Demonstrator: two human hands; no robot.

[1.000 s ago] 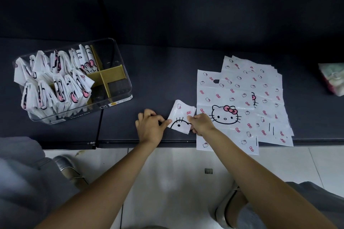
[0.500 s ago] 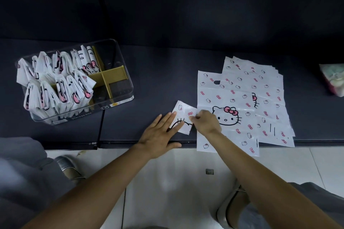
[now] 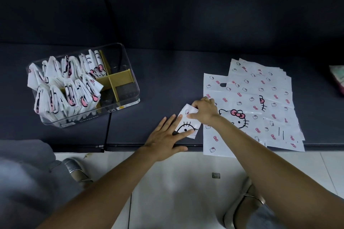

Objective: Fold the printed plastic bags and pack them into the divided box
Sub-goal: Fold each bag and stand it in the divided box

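A small folded white bag [image 3: 188, 124] with a black cat-eye print lies on the dark bench near its front edge. My left hand [image 3: 166, 136] lies flat with straight fingers pressing the fold's left and lower side. My right hand [image 3: 204, 111] pinches the fold's upper right corner. To the right, a stack of flat printed bags [image 3: 260, 102] with pink bows overhangs the bench edge. At the left stands the clear divided box [image 3: 130, 87] with a yellow divider [image 3: 119, 80]; several folded bags [image 3: 68, 85] stand upright in its left compartments.
The dark bench [image 3: 167, 80] runs across the view with a dark backrest behind. A pink and green item [image 3: 337, 78] lies at the far right. Below the bench edge is white tiled floor with my shoes [image 3: 243, 208] and grey clothing at the left.
My left hand went from a curled grip beside the folded bag to lying flat on it. My right hand shifted up to the fold's upper right corner.
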